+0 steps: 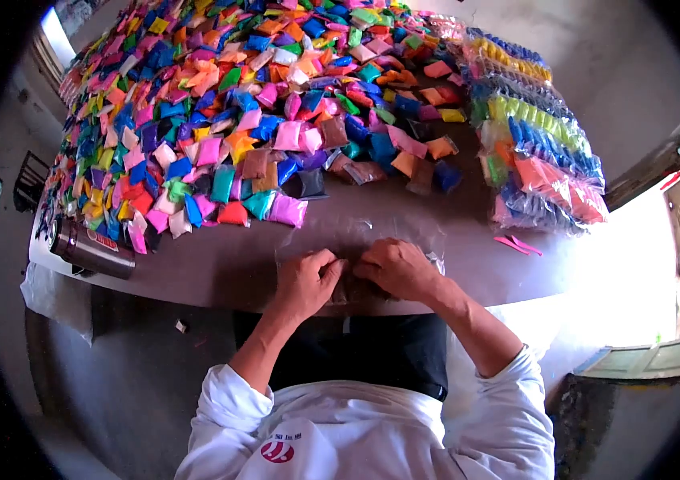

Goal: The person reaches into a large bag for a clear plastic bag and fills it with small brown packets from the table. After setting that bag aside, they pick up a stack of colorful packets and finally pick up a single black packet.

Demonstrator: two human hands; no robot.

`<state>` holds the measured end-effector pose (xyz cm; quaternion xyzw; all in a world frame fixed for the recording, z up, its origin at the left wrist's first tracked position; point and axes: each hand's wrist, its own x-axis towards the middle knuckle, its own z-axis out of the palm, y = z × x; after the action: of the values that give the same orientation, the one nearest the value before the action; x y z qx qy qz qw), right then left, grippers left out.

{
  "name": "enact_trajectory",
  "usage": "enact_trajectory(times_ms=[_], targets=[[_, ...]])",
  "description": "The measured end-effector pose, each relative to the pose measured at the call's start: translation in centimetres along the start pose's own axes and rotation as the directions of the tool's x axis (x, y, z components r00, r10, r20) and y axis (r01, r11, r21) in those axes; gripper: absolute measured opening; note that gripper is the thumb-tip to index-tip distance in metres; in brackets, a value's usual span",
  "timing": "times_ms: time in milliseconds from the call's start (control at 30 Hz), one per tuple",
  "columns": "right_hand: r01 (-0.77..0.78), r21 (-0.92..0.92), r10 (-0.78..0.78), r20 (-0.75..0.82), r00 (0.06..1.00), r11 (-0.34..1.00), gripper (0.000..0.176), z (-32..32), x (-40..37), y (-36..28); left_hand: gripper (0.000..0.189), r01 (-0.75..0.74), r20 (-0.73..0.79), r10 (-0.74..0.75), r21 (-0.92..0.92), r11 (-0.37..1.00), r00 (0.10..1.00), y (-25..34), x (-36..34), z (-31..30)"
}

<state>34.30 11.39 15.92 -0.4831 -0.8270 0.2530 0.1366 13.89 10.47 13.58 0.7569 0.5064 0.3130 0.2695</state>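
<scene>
A clear plastic bag [364,229] lies flat near the table's front edge, its far side spreading out past my knuckles. My left hand [304,282] is closed at the bag's near left part, thumb pointing inward. Opposite it, my right hand [397,267] has its fingers curled down on the bag's near right part. A narrow gap separates the two hands. The fingertips are partly hidden beneath the hands. Just beyond the bag, the nearest packets are a pink one [288,210] and a black one [312,185].
A large heap of small colourful packets [228,120] covers the far and left table [452,232]. Bundled packs of coloured pieces [548,152] stack at the right. Pink plastic strips [518,246] lie before them. A metal flask [92,250] rests at the left edge.
</scene>
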Motion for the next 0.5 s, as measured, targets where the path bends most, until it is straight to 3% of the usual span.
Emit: enact_trajectory(times_ms=[67,200,500], targets=[[0.165,-0.052,-0.172,-0.212,0.962,0.985,0.018,0.0,-0.7,0.3,0.019,-0.004,-0.008,0.004,-0.002,1.000,1.000,-0.3,0.1,0.1],[0.157,-0.193,-0.204,-0.258,0.944,0.969,0.016,-0.2,-1.5,0.1,0.019,0.016,0.009,-0.016,-0.023,1.000,1.000,-0.4,0.0,0.5],[-0.077,-0.153,0.091,0.086,0.992,0.985,0.014,-1.3,0.0,-0.2,0.022,0.019,0.003,-0.019,0.029,0.999,1.000,-0.3,0.2,0.4]])
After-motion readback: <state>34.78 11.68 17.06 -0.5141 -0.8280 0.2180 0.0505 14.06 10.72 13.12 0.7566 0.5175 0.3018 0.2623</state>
